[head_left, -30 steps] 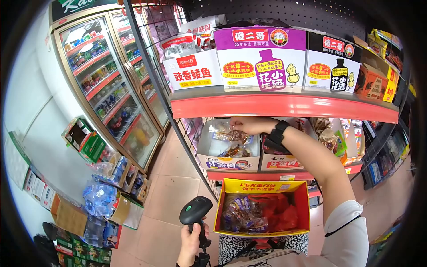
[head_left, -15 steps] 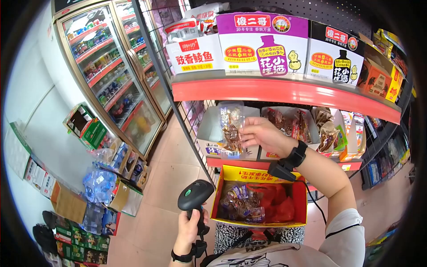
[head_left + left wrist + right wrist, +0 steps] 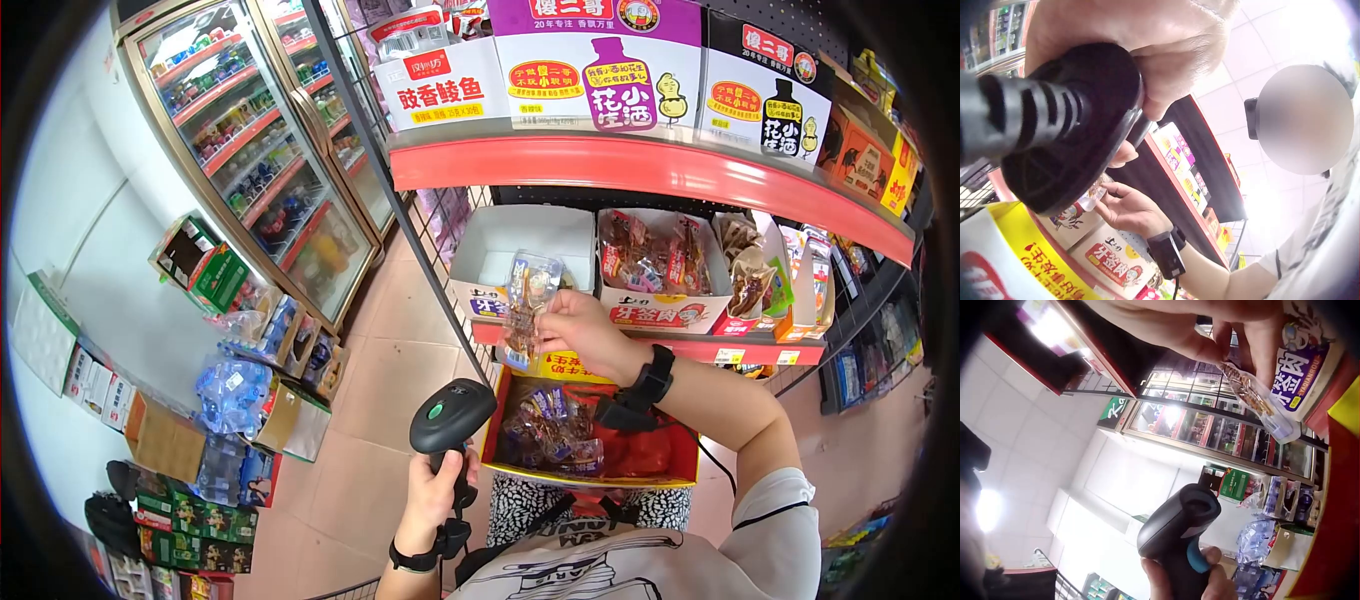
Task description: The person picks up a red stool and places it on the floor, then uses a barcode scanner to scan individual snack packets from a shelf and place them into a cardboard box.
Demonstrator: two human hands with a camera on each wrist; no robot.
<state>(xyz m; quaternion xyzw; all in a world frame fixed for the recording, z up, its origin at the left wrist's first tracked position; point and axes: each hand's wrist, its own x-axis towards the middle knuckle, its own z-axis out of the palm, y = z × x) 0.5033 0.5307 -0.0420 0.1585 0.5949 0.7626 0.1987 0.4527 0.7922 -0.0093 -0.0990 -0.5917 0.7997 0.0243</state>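
My right hand (image 3: 590, 335) pinches a clear snack packet (image 3: 527, 300) by its edge, in front of the white box (image 3: 535, 225) on the lower shelf. In the right wrist view the packet (image 3: 1260, 403) hangs from the fingertips. My left hand (image 3: 435, 492) grips a black barcode scanner (image 3: 450, 415) by its handle, at the left of the yellow and red box (image 3: 687, 465). That box holds several purple-printed packets (image 3: 555, 430) and red ones, partly hidden under my right wrist.
A second snack box (image 3: 660, 312) stands on the lower shelf beside brown packets (image 3: 748, 280). The upper shelf's red edge (image 3: 640, 170) runs above. Glass-door fridges (image 3: 250, 150), bottle packs (image 3: 232, 395) and cartons stand at the left.
My right hand has come out of the white shelf box with a packet and drawn it back and down. The left hand still holds the scanner.
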